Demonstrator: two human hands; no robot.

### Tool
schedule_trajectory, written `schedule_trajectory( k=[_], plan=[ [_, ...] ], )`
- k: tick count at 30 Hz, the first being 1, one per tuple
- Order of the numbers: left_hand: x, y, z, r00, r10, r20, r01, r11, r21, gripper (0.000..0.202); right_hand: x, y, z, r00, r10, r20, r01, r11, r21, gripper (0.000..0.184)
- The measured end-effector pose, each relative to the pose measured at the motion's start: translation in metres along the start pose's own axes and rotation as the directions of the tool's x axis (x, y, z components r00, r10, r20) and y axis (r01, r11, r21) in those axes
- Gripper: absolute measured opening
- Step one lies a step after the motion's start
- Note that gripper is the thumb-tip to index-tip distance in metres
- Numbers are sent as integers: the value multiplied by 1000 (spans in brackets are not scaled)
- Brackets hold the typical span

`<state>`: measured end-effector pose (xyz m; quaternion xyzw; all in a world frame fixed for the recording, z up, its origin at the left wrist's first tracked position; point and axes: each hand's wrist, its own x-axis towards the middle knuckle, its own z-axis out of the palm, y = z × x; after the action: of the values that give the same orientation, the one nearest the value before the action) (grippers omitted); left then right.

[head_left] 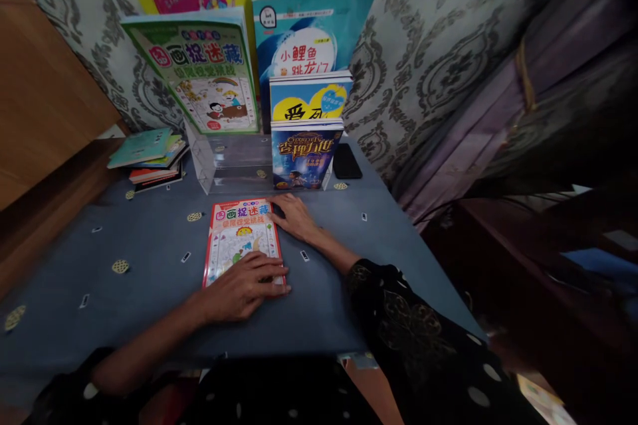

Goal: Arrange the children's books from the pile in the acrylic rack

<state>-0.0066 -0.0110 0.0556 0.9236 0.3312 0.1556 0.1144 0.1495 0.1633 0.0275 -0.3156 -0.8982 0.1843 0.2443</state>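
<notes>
A picture book (242, 212) with a red border, Chinese title characters and a smiling sun on its cover lies closed and flat on the table. My left hand (244, 287) rests palm down across its lower part, with the fingers stretched toward the right edge. My right hand (294, 216) is at the book's top right corner; its fingers reach over the upper edge and the thumb sits apart by the right edge. Neither hand lifts the book.
Behind the book, a clear acrylic stand (234, 176) holds several upright books, including a green one (204, 73) and a dark blue one (304, 156). A book stack (149, 153) lies at the back left. A black phone (347, 161) lies right of the stand.
</notes>
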Motion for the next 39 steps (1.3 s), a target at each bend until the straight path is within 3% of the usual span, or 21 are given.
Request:
schedule_trajectory(
  k=[20,25,39],
  plan=[
    [3,1,-3,1000,-6,3,6,999,-31,45,0,-3,-3,1000,9,14,-9,1000,-12,35],
    [2,0,0,999,-4,-44,3,1000,-16,43,0,-2,-4,1000,-3,11,3,1000,0,34],
    [2,0,5,989,-108,-100,108,994,-6,38,0,1,-1,1000,-1,4,1,1000,-1,33]
  ],
)
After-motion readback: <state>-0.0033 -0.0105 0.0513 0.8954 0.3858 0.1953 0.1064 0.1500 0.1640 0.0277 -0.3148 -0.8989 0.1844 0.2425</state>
